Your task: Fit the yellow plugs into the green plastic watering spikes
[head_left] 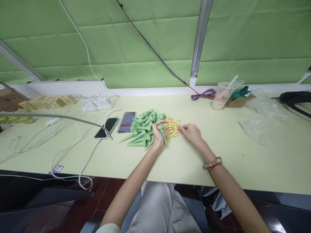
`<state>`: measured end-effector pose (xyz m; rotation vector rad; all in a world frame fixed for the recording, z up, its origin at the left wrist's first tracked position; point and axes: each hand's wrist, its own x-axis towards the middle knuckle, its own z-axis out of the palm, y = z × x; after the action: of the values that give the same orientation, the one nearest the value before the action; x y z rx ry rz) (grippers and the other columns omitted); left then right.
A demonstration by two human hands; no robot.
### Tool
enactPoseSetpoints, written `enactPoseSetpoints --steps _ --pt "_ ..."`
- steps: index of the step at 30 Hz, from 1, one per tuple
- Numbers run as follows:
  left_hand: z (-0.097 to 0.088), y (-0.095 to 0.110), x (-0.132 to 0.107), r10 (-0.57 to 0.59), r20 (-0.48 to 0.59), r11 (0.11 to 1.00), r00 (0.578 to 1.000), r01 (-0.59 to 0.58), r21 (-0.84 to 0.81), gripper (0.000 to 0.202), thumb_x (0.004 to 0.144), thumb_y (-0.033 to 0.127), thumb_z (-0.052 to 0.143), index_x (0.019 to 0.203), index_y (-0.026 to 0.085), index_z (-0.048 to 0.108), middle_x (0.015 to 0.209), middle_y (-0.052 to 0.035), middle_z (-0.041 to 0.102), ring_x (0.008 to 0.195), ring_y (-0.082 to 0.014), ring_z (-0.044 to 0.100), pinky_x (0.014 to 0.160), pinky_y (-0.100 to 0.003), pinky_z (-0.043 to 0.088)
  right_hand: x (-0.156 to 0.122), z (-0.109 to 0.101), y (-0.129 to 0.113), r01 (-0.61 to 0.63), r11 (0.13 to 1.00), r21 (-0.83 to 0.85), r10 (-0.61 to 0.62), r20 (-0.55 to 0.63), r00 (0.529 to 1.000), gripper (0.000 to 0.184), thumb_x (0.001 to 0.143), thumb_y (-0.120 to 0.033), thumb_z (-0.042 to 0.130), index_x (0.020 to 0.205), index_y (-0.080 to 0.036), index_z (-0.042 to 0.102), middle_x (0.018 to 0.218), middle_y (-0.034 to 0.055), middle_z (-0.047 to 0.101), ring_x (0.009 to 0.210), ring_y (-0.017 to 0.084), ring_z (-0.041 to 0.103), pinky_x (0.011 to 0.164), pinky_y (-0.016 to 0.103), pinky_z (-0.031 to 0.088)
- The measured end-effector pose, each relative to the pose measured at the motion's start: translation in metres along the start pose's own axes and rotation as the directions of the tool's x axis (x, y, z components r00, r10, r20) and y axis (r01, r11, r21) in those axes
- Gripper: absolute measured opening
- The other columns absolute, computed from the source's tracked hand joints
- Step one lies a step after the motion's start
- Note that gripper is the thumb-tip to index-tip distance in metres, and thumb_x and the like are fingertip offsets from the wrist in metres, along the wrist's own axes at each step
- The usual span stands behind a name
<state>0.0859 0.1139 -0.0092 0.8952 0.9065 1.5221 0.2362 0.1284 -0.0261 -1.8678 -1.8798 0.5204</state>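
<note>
My left hand (159, 133) is wrapped round a green plastic plant-watering spike (163, 133), its pointed end down toward the table. Beside and behind that hand lies a heap of similar green spikes (139, 137), hollow cups with long tapered tips. A pile of small yellow plastic pegs (172, 124) sits just right of the held spike, partly covered by the left fingers. At the pile's right edge my right hand (191, 132) has thumb and forefinger pinched together, with a small yellow peg showing at the fingertips.
Left of the heap lie a phone (107, 127), a blurred flat packet (127, 122) and tangled white cables (70, 142) near a power strip (98, 103). To the right are a drink cup (220, 97), a small cardboard box (239, 101) and clear plastic bags (255, 129).
</note>
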Motion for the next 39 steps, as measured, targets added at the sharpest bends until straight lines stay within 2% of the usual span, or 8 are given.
enactPoseSetpoints --steps 4,8,14,18,23,27,34,39 --pt "-0.001 0.001 0.002 0.010 -0.018 1.000 1.000 -0.011 -0.017 0.047 0.084 0.033 0.012 0.073 0.014 0.053 0.036 0.0017 0.026 0.026 -0.0118 0.027 0.029 -0.023 0.020 0.001 0.002 0.000 0.167 0.972 0.163 -0.163 -0.040 0.986 0.033 0.078 -0.047 0.055 0.099 -0.023 0.063 0.089 -0.0012 0.058 0.066 0.004 0.050 0.059 0.014 0.028" --pt "-0.002 0.004 0.003 0.017 -0.041 1.000 0.999 -0.018 -0.021 0.048 0.084 0.034 0.012 0.072 0.014 0.054 0.035 0.0014 0.026 0.026 -0.0120 0.026 0.029 -0.022 0.020 -0.001 0.003 0.001 0.272 0.956 0.112 -0.281 0.074 0.957 0.036 0.061 -0.044 0.072 0.091 -0.025 0.064 0.087 -0.0043 0.058 0.069 0.005 0.050 0.056 0.013 0.025" --pt "-0.002 0.003 0.004 0.006 -0.037 1.000 0.999 -0.007 -0.030 0.049 0.084 0.034 0.011 0.071 0.015 0.054 0.035 0.0013 0.025 0.025 -0.0121 0.027 0.028 -0.023 0.020 -0.001 0.007 -0.001 0.325 0.926 0.195 -0.351 0.123 0.928 0.023 0.073 -0.034 0.063 0.091 -0.020 0.065 0.080 -0.0009 0.058 0.069 0.005 0.052 0.059 0.014 0.033" --pt "-0.003 0.002 0.006 -0.019 -0.029 0.998 0.999 0.017 -0.066 0.049 0.084 0.036 0.012 0.071 0.015 0.054 0.034 0.0015 0.025 0.025 -0.0121 0.027 0.028 -0.023 0.020 0.002 0.008 -0.005 0.249 0.819 0.516 -0.306 0.026 0.952 0.034 0.082 -0.038 0.049 0.098 -0.012 0.064 0.091 0.0056 0.058 0.074 0.007 0.053 0.061 0.014 0.042" --pt "-0.003 0.005 0.006 -0.079 0.013 0.992 0.997 0.080 -0.100 0.048 0.082 0.040 0.014 0.071 0.014 0.053 0.034 0.0022 0.025 0.025 -0.0125 0.028 0.029 -0.023 0.020 0.002 0.003 -0.014 -0.009 0.554 0.832 -0.180 0.130 0.975 0.061 0.068 -0.056 0.058 0.104 -0.007 0.061 0.093 0.0088 0.056 0.069 0.006 0.051 0.053 0.013 0.044" --pt "-0.003 0.005 0.005 -0.140 0.080 0.984 0.987 0.148 -0.096 0.045 0.080 0.036 0.014 0.074 0.014 0.053 0.034 0.0024 0.023 0.025 -0.0129 0.029 0.029 -0.023 0.020 -0.001 -0.001 -0.018 -0.102 0.468 0.878 -0.133 0.184 0.974 0.065 0.061 -0.058 0.064 0.103 -0.008 0.061 0.095 0.0077 0.056 0.069 0.004 0.048 0.056 0.012 0.044" --pt "-0.002 0.006 0.005 -0.218 0.139 0.970 0.966 0.230 -0.082 0.046 0.081 0.039 0.013 0.078 0.014 0.051 0.032 0.0017 0.026 0.025 -0.0143 0.031 0.030 -0.023 0.021 -0.001 0.008 -0.016 -0.060 0.372 0.926 -0.250 0.162 0.955 0.059 0.067 -0.053 0.063 0.110 -0.013 0.056 0.114 0.0081 0.049 0.094 0.009 0.052 0.075 0.016 0.048" --pt "0.001 0.009 0.004 -0.267 0.140 0.956 0.953 0.280 -0.083 0.045 0.080 0.034 0.010 0.078 0.015 0.050 0.031 0.0019 0.024 0.024 -0.0149 0.029 0.029 -0.023 0.019 -0.001 0.007 -0.020 -0.066 0.360 0.931 -0.163 0.133 0.978 0.059 0.060 -0.052 0.068 0.099 -0.010 0.058 0.102 0.0071 0.054 0.082 0.006 0.052 0.071 0.015 0.047"
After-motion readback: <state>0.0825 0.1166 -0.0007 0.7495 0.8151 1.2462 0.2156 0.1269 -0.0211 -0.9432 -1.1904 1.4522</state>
